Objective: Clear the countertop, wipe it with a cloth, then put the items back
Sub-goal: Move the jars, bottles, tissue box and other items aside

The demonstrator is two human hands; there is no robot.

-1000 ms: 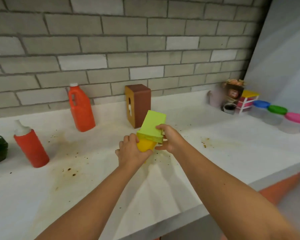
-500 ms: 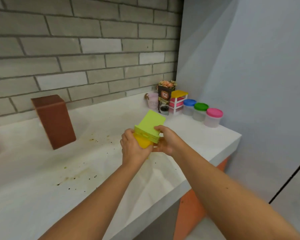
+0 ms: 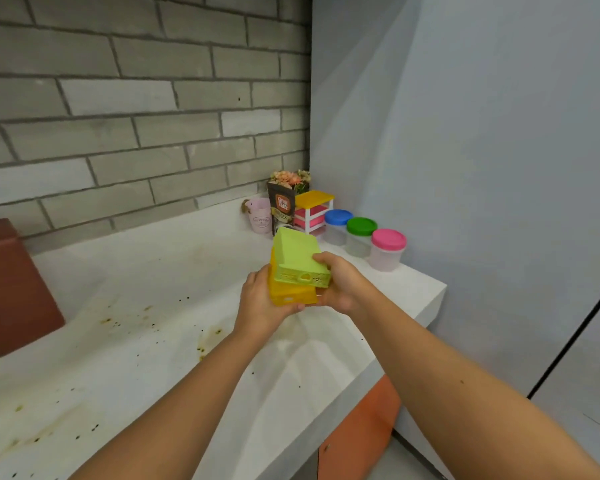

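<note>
Above the stained white countertop [image 3: 146,306] I hold two small plastic drawers stacked together. The green drawer [image 3: 297,259] lies on top, and my right hand [image 3: 342,284] grips its right front corner. Beneath it sits the yellow drawer [image 3: 291,294], which my left hand [image 3: 260,303] grips from the left and below. A small drawer rack [image 3: 314,211] with a yellow top and pink drawers stands in the back right corner. No cloth is in view.
A brown box [image 3: 13,285] stands at the left. In the corner are a pink cup [image 3: 260,216], a dark packet with flowers [image 3: 284,199] and three clear jars with blue [image 3: 338,225], green [image 3: 360,235] and pink [image 3: 388,247] lids. The counter's edge drops off at the right, over an orange cabinet [image 3: 361,434].
The view has swung right, so the red bottles have left the frame. Both hands have carried the stacked drawers toward the corner rack and tilted them flatter.
</note>
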